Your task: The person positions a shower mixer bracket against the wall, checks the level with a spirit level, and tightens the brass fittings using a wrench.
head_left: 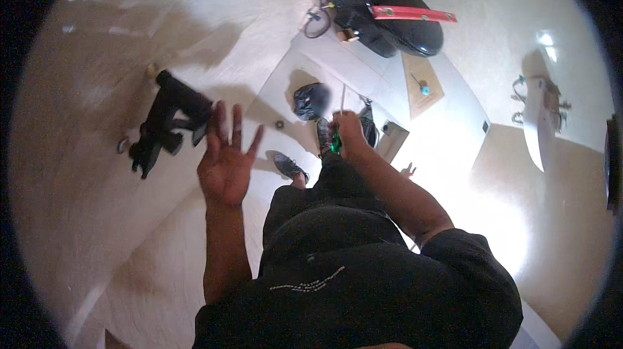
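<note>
My right hand (pixel 351 133) is closed round a screwdriver (pixel 335 140). Green shows on its handle below my fist, and a thin shaft rises above it. My left hand (pixel 226 172) is raised with its palm in view and its fingers spread, holding nothing. Just beside its fingertips, a black angular fixture (pixel 170 112) stands out from the left wall. Whether my fingers touch that fixture, I cannot tell.
A red spirit level (pixel 415 14) lies across a glossy black object at the far side. On the floor are a black plastic bag (pixel 310 101) and a brown cardboard piece (pixel 423 87) with a small blue item. A white fixture with fittings (pixel 537 115) juts from the right wall.
</note>
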Demonstrator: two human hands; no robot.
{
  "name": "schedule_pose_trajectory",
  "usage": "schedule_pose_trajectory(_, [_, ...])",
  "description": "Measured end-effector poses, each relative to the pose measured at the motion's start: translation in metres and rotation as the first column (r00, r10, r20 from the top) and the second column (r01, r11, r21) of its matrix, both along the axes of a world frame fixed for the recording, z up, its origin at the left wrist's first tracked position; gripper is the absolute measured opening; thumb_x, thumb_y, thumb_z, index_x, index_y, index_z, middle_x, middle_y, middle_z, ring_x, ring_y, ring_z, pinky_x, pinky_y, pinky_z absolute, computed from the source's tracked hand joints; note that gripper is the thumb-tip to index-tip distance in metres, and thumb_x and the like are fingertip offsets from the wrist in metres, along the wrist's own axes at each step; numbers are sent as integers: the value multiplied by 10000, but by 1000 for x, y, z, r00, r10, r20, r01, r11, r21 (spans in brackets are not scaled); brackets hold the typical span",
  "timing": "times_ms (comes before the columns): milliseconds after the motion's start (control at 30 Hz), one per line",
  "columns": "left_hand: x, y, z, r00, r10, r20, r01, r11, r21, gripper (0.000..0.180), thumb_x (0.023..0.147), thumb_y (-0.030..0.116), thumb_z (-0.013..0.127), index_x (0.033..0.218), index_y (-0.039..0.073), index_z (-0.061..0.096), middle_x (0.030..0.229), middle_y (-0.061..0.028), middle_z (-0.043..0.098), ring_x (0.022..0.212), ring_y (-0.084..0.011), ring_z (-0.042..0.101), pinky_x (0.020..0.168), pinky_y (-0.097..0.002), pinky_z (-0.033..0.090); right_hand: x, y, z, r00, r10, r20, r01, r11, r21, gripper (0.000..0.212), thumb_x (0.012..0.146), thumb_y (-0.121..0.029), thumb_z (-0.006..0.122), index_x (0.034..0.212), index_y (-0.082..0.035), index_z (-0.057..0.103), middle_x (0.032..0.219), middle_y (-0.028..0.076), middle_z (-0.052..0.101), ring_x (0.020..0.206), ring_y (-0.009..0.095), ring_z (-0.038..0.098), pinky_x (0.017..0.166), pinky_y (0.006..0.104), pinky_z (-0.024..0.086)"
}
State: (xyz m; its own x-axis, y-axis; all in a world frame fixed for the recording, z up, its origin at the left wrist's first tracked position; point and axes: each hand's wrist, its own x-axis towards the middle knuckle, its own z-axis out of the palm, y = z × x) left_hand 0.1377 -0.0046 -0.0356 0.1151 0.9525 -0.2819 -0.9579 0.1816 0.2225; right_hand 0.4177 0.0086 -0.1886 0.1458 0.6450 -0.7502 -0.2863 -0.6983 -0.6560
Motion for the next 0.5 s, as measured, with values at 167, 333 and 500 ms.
schedule_pose_trajectory(167, [1,10,-12,993,-53,103,52,999,3,501,1018,128,565,1504,125,446,1491,-34,547,1398,-187,484,1219,-494,261,148,-105,-217,864,-13,504,-5,999,34,149,922,-186,588,1011,-67,575,745,120,589,610,219,584,498,414,489])
schedule_pose_trajectory(333, [-8,-5,-11,974,101,-205,-117,990,-72,405,1031,122,548,1435,120,522,1405,-28,615,1304,-156,558,1165,-470,342,190,-29,-178,949,-254,185,310,850,-425,118,887,-224,615,868,-113,652,698,161,632,698,251,667,514,450,504])
schedule_pose_trajectory(500, [1,11,-17,937,228,-264,-283,939,-195,308,1034,107,537,1335,106,608,1348,-37,659,1261,-144,596,1159,-451,354,347,71,-271,727,174,665,3,967,-256,149,878,-180,625,964,-78,691,718,154,662,611,247,668,479,388,526])
